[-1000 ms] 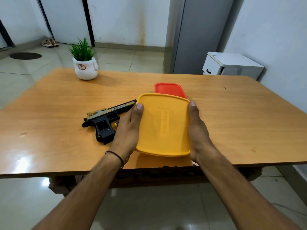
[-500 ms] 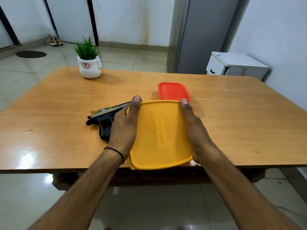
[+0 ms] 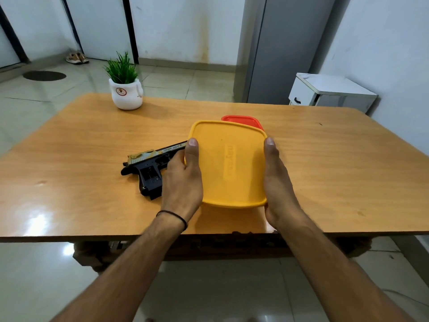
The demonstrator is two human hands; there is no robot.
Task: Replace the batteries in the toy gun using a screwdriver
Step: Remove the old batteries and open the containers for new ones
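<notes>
The left grip [image 3: 183,175] and right grip [image 3: 278,182] clasp the yellow box [image 3: 228,163] by opposite sides; it looks like light, stiff, slick plastic, probably best kept level.

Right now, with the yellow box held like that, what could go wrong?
The yellow box is held tilted between the left hand and right hand near the front edge of the table; a slip could drop it to the floor. The left hand is close beside the toy gun and might knock it.
</notes>
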